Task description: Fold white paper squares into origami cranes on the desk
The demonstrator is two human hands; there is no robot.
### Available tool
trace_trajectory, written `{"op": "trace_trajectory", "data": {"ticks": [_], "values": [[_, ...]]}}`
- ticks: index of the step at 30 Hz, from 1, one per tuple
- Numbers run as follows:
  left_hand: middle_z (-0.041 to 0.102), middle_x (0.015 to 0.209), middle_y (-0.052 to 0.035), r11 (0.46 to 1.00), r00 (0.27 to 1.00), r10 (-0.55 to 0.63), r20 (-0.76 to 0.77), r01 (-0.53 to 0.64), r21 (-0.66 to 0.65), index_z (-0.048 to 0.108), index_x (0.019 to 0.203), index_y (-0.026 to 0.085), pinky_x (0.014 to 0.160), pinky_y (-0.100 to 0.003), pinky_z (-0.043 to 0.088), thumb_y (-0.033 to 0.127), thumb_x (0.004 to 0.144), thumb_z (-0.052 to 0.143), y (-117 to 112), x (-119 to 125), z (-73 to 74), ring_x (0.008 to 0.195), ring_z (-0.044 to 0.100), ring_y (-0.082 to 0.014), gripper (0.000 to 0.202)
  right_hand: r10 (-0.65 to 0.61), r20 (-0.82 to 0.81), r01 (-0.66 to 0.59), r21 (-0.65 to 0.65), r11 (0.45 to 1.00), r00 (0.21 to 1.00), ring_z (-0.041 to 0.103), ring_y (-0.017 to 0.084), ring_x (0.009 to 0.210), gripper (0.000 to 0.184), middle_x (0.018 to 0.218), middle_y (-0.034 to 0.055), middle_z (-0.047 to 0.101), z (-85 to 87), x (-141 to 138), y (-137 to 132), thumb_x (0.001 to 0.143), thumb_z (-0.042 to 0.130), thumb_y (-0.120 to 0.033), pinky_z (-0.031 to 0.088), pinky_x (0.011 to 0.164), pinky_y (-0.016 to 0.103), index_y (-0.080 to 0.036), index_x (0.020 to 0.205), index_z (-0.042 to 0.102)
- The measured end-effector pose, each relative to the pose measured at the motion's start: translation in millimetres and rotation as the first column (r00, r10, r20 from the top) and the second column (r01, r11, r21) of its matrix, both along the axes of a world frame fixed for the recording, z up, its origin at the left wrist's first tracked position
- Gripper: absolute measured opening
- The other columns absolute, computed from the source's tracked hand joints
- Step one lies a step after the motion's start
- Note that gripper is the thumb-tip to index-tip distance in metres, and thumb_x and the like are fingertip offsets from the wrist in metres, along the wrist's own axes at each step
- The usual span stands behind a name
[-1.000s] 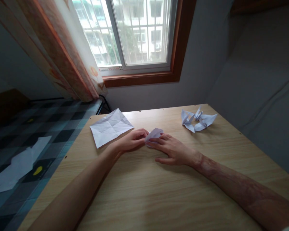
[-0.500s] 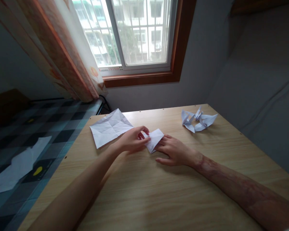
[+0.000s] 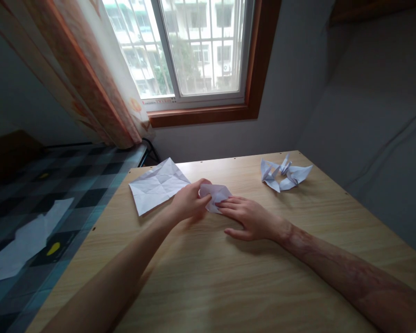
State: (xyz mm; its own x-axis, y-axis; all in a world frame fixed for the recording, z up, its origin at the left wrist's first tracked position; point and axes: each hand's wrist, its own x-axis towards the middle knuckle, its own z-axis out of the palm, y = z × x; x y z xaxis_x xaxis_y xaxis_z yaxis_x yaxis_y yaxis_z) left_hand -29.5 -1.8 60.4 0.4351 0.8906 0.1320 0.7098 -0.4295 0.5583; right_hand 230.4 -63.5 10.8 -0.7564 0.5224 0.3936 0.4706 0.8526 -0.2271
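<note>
A small folded piece of white paper (image 3: 213,193) lies between my two hands on the wooden table (image 3: 208,273). My left hand (image 3: 190,200) pinches its left side between thumb and fingers, and that edge is raised. My right hand (image 3: 247,217) rests flat on the right side of the paper, fingers stretched out and thumb apart on the wood. Left of my left hand lies a larger creased sheet of white paper (image 3: 156,185). Folded paper cranes (image 3: 296,175) stand grouped at the table's back right.
A bed (image 3: 100,173) with a checked cover adjoins the table on the left, with cut white paper (image 3: 31,243) lying on it. Behind the table is a window (image 3: 204,51) with a curtain (image 3: 100,78) at its left. A wall (image 3: 377,138) runs along the right.
My left hand has closed on the folded paper's left edge and lifted it, so the paper looks more opened out. My right hand's fingers now lie over the paper's right side.
</note>
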Motion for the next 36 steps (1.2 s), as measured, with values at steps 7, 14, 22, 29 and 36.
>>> {"op": "trace_trajectory", "data": {"ticks": [7, 14, 22, 29, 36], "values": [[0.081, 0.080, -0.0044, 0.946, 0.969, 0.020, 0.244, 0.060, -0.319, 0.075, 0.091, 0.018, 0.063, -0.029, 0.059, 0.036, 0.088, 0.067, 20, -12, -8.4, 0.068, 0.079, -0.0232, 0.020, -0.053, -0.093, 0.053, -0.003, 0.999, 0.994, 0.077, 0.029, 0.125, 0.033, 0.139, 0.0162, 0.078, -6.6, -1, 0, 0.103, 0.067, -0.033, 0.056, 0.117, 0.048, -0.018, 0.131, 0.074], [0.083, 0.090, -0.0074, 0.974, 0.933, 0.076, 0.351, 0.006, -0.227, 0.079, 0.089, 0.016, 0.067, -0.029, 0.062, 0.031, 0.080, 0.072, 22, -6, -21.0, 0.076, 0.079, -0.0221, 0.019, -0.040, -0.099, 0.042, 0.018, 0.999, 0.994, 0.074, 0.028, 0.131, 0.034, 0.141, 0.0132, 0.077, -8.5, 1, 3, 0.102, 0.067, -0.030, 0.044, 0.128, 0.053, -0.020, 0.134, 0.074], [0.078, 0.075, -0.0032, 0.973, 0.939, 0.142, 0.313, -0.074, -0.218, 0.079, 0.080, 0.017, 0.057, -0.024, 0.054, 0.030, 0.080, 0.072, 22, -12, -16.0, 0.060, 0.074, -0.0176, 0.015, -0.075, -0.079, 0.077, 0.029, 0.997, 0.994, 0.074, 0.028, 0.113, 0.029, 0.137, 0.0082, 0.080, -4.1, -1, 3, 0.100, 0.069, -0.030, 0.046, 0.124, 0.055, -0.023, 0.128, 0.075], [0.077, 0.077, -0.0046, 0.971, 0.910, 0.139, 0.391, -0.049, -0.233, 0.076, 0.080, 0.017, 0.060, -0.027, 0.056, 0.041, 0.081, 0.077, 26, -9, -28.3, 0.065, 0.073, -0.0188, 0.024, -0.073, -0.101, 0.080, 0.071, 0.994, 0.992, 0.073, 0.028, 0.109, 0.024, 0.130, 0.0059, 0.083, -2.6, -2, 3, 0.100, 0.068, -0.026, 0.046, 0.124, 0.054, -0.023, 0.123, 0.075], [0.071, 0.076, -0.0013, 0.949, 0.857, 0.277, 0.433, -0.175, -0.261, 0.075, 0.087, 0.017, 0.058, -0.027, 0.053, 0.040, 0.078, 0.073, 29, -9, -31.3, 0.061, 0.066, -0.0162, 0.024, -0.081, -0.117, 0.093, 0.095, 0.991, 0.990, 0.073, 0.026, 0.101, 0.018, 0.117, 0.0066, 0.084, -8.1, 0, 4, 0.101, 0.064, -0.024, 0.045, 0.126, 0.054, -0.024, 0.117, 0.074]]}}
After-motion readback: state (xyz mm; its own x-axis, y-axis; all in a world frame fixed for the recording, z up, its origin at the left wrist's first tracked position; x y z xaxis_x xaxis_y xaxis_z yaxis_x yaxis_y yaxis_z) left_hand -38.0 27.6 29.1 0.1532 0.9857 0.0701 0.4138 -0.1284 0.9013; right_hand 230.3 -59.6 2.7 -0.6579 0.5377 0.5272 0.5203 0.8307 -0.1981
